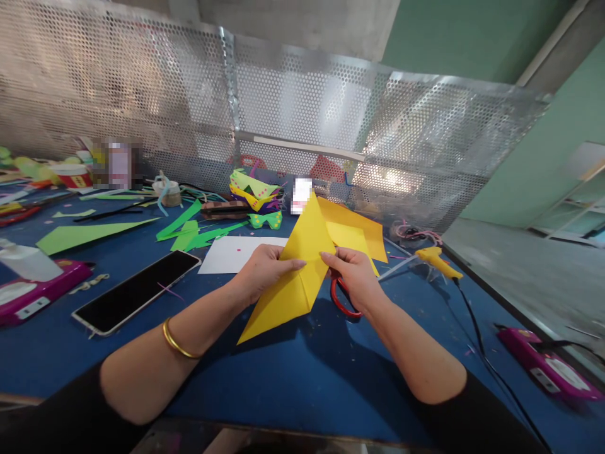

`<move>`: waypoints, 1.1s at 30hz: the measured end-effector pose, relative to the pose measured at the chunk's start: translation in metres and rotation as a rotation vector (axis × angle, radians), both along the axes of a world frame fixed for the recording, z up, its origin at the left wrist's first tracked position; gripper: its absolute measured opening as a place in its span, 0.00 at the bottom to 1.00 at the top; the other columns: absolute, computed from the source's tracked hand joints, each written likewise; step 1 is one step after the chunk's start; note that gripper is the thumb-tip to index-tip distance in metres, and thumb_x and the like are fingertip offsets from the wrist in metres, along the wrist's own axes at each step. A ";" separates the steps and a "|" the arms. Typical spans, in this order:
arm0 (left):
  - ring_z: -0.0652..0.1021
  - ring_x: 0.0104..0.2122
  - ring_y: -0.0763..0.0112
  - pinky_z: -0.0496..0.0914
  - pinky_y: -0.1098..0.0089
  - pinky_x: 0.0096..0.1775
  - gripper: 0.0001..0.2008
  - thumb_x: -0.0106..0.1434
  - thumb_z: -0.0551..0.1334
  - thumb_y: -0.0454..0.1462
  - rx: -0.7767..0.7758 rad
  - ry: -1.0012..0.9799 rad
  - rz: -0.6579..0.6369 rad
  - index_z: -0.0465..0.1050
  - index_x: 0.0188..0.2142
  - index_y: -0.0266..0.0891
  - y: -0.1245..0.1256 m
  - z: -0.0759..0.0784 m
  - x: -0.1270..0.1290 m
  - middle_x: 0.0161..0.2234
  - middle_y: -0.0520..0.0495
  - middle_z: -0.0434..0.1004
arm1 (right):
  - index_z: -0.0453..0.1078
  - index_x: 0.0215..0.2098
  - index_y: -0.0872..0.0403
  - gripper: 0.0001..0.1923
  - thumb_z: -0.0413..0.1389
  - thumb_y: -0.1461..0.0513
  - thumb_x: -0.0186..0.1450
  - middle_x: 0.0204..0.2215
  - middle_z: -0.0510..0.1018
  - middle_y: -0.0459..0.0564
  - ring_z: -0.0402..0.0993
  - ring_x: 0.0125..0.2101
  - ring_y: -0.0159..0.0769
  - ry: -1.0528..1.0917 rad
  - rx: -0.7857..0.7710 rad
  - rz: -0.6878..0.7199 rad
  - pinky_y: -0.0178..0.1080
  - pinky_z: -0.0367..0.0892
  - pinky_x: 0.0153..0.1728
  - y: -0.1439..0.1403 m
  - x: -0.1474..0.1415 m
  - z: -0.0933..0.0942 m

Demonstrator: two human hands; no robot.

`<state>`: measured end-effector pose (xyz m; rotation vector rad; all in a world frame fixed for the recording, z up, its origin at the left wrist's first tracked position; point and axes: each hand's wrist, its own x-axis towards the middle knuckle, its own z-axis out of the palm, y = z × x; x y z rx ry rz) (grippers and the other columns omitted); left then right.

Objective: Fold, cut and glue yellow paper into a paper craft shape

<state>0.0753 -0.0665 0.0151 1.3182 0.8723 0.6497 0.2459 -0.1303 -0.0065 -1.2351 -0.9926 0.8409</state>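
Observation:
A creased sheet of yellow paper (302, 252) is held up above the blue table, one pointed corner toward the top and another toward the lower left. My left hand (265, 268) pinches its left edge, thumb on the near face. At the right edge my right hand (352, 274) grips it between thumb and fingers. Scissors with red handles (345, 299) lie beneath and beside my right hand; their blades are hidden. Behind the held sheet lie more yellow and orange paper pieces (362, 224). A white sheet (231, 252) lies flat behind my left hand.
A phone (137, 290) lies at left beside a purple power strip (47, 290). Green paper scraps (189, 230) and decorated paper masks (255, 189) sit farther back. At right are a yellow glue gun (439, 261) with a black cord and another purple power strip (548, 366). A perforated metal screen (302, 94) borders the back.

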 end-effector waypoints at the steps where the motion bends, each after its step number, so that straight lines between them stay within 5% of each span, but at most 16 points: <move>1: 0.80 0.24 0.62 0.74 0.63 0.29 0.08 0.46 0.71 0.40 -0.006 -0.002 -0.006 0.80 0.26 0.39 0.000 0.000 0.000 0.28 0.41 0.83 | 0.70 0.17 0.53 0.16 0.66 0.52 0.49 0.14 0.71 0.44 0.65 0.19 0.31 0.005 0.004 -0.002 0.36 0.61 0.23 0.000 0.001 0.000; 15: 0.79 0.24 0.62 0.72 0.65 0.27 0.09 0.47 0.70 0.41 0.032 -0.005 -0.001 0.80 0.28 0.39 0.005 0.003 -0.004 0.28 0.42 0.82 | 0.73 0.20 0.55 0.23 0.63 0.44 0.53 0.18 0.76 0.49 0.70 0.19 0.32 0.052 -0.033 0.034 0.36 0.63 0.23 0.001 0.004 0.003; 20: 0.80 0.25 0.61 0.72 0.65 0.28 0.10 0.49 0.70 0.42 0.053 0.065 -0.133 0.80 0.29 0.39 0.010 0.006 -0.009 0.29 0.43 0.83 | 0.77 0.28 0.56 0.17 0.68 0.51 0.48 0.18 0.76 0.46 0.67 0.18 0.29 0.005 -0.112 0.163 0.33 0.59 0.21 -0.001 0.008 0.004; 22: 0.80 0.27 0.59 0.72 0.65 0.29 0.10 0.51 0.68 0.44 0.172 0.153 -0.129 0.80 0.29 0.40 0.013 0.007 -0.010 0.29 0.43 0.83 | 0.77 0.29 0.56 0.16 0.69 0.54 0.46 0.19 0.75 0.45 0.64 0.17 0.28 0.018 -0.110 0.157 0.33 0.56 0.19 -0.002 0.009 0.006; 27: 0.78 0.35 0.63 0.68 0.67 0.39 0.10 0.57 0.65 0.43 0.896 0.253 0.400 0.79 0.37 0.42 0.012 0.013 -0.011 0.33 0.47 0.82 | 0.66 0.16 0.53 0.16 0.67 0.55 0.49 0.12 0.63 0.39 0.55 0.15 0.25 0.056 0.004 -0.038 0.33 0.48 0.17 -0.001 0.013 0.008; 29: 0.76 0.29 0.67 0.67 0.70 0.35 0.11 0.60 0.62 0.45 0.966 0.200 0.526 0.77 0.31 0.41 0.003 0.013 -0.010 0.27 0.49 0.79 | 0.63 0.16 0.52 0.18 0.65 0.54 0.51 0.12 0.62 0.39 0.55 0.15 0.26 0.077 0.069 -0.119 0.33 0.49 0.17 0.002 0.013 0.007; 31: 0.71 0.21 0.71 0.64 0.71 0.27 0.20 0.62 0.60 0.48 0.811 0.168 0.363 0.72 0.19 0.40 -0.007 0.008 -0.006 0.17 0.51 0.71 | 0.63 0.17 0.52 0.18 0.65 0.53 0.52 0.13 0.64 0.39 0.56 0.16 0.26 0.097 0.115 -0.169 0.33 0.50 0.18 0.004 0.011 0.004; 33: 0.70 0.18 0.73 0.62 0.72 0.24 0.22 0.60 0.62 0.50 0.471 0.163 0.048 0.74 0.18 0.38 -0.014 -0.001 0.000 0.15 0.49 0.72 | 0.64 0.18 0.52 0.18 0.65 0.52 0.52 0.14 0.65 0.40 0.57 0.16 0.26 0.115 0.144 -0.187 0.33 0.51 0.18 0.004 0.007 0.002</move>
